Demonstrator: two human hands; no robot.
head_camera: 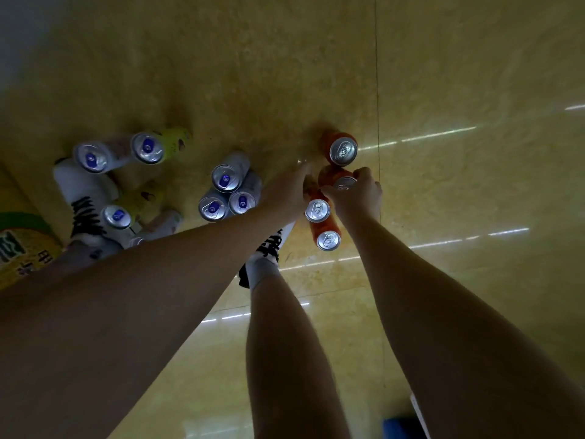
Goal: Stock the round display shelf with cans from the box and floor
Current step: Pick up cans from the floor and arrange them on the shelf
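Your right hand (359,193) is down on the upright orange can (336,179), fingers curled over its top rim so that most of the lid is covered. Your left hand (289,193) reaches in from the other side of that same can; its fingers point down past the can's left flank, but you cannot tell whether they hold anything, since the fingertips are lost behind the cans.

Take the gripped orange can as your marker. Just beyond it, nearly touching, stands a second orange can (342,149). On the near side, a third orange can (317,210) sits right against your left hand, and a fourth orange can (328,239) stands just behind that one, closest to you.

Well to the left of the marker is a tight cluster of three white cans with blue tabs (229,193). Farther left again stand a loose pair, a white can (91,158) and a yellow-green can (158,145), with another blue-tab can (117,217) nearer your white shoe (84,198).

All of it stands on a glossy yellow tiled floor (459,74) streaked with light reflections; a dark grout line runs just right of the marker. A yellow and green printed carton (19,248) shows at the far left edge.
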